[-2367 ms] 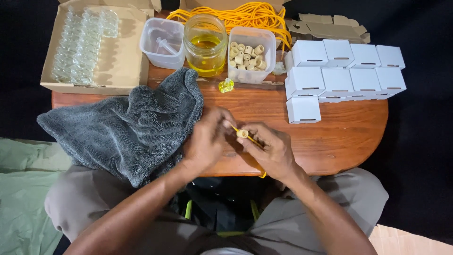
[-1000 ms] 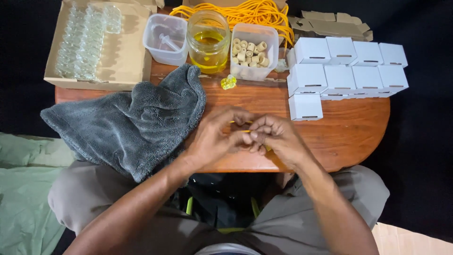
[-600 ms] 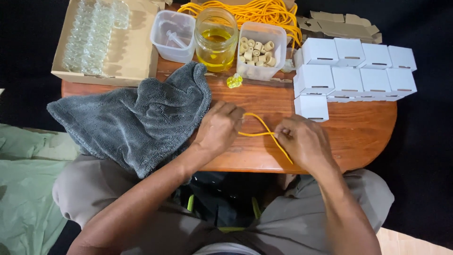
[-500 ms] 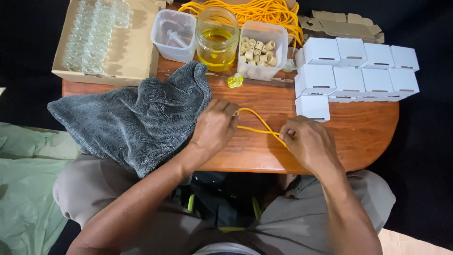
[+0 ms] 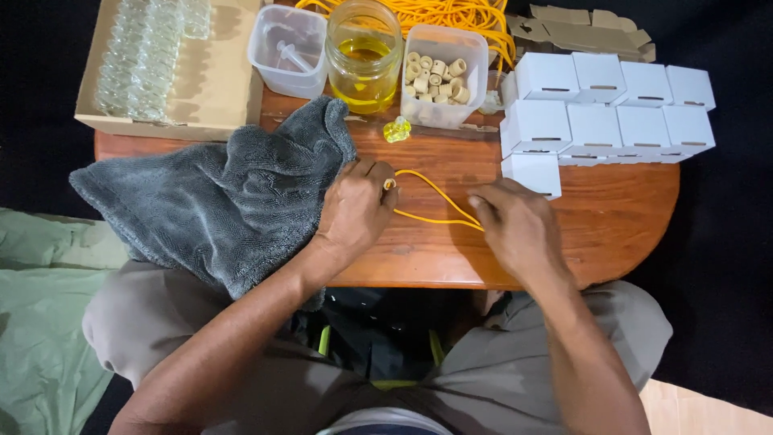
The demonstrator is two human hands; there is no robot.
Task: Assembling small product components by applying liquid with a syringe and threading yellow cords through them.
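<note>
A thin yellow cord [image 5: 435,205] is stretched as a loop over the wooden table [image 5: 612,217]. One end is pinched by the left hand [image 5: 354,211], the other by the right hand [image 5: 515,225]. It seems light, soft and limp, so it is best gripped near the ends.

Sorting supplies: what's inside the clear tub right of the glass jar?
The clear tub holds small tan ring-shaped beads, piled loosely. Anything beneath the pile is covered.

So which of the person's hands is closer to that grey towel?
Left. The left hand rests on the table right at the edge of the grey towel, seemingly touching it. The right hand lies farther off, across the yellow cord.
</note>
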